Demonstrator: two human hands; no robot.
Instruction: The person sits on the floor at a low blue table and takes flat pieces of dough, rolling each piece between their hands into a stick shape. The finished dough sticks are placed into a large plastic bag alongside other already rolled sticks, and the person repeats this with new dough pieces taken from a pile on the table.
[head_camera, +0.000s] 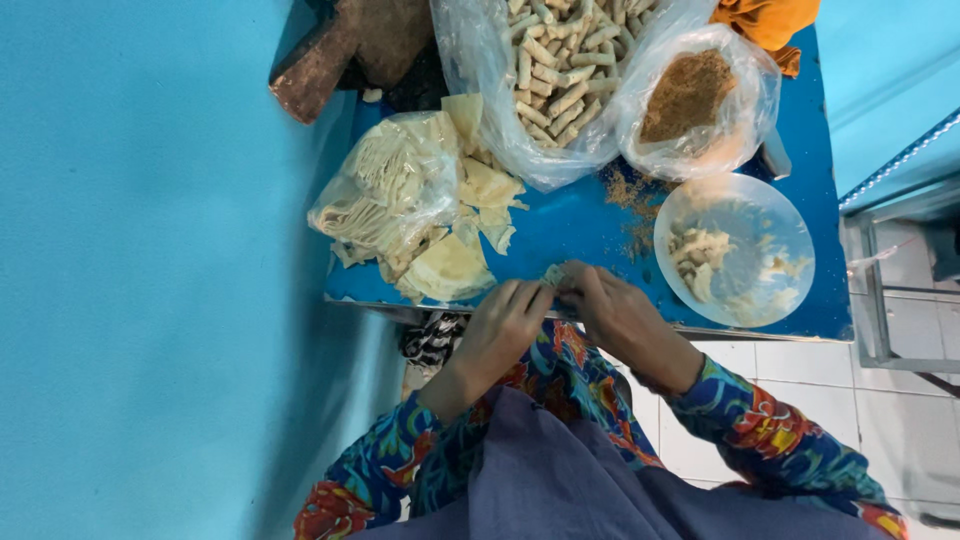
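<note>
From the camera on my head, looking down, my left hand (505, 322) and my right hand (612, 312) meet just below the middle of the frame, at the near edge of the blue-topped table (580, 225). Between them I hold a small pale folded piece of pastry wrapper (553, 273); the fingertips of both hands are pinched together on it from either side, left fingers curled over its left end, right fingers closed on its right end. It sits just above the table edge, and I cannot tell whether it touches the surface. My forearms, in sleeves of blue cloth with red and orange flowers (760, 425), run down to the lower part of the frame. Left of centre lies a loose stack of thin cream-coloured wrapper sheets (455, 268), partly inside a crumpled clear plastic bag (375, 200). At the top centre, a large clear plastic bag is filled with small pale rolled pastry sticks (565, 60). Just right of it, a second clear bag holds brown crumbly powder (688, 95), with some of the powder spilled on the table below. At the right of the table stands a round translucent plastic bowl (790, 225) with pale scraps of filling inside.
</note>
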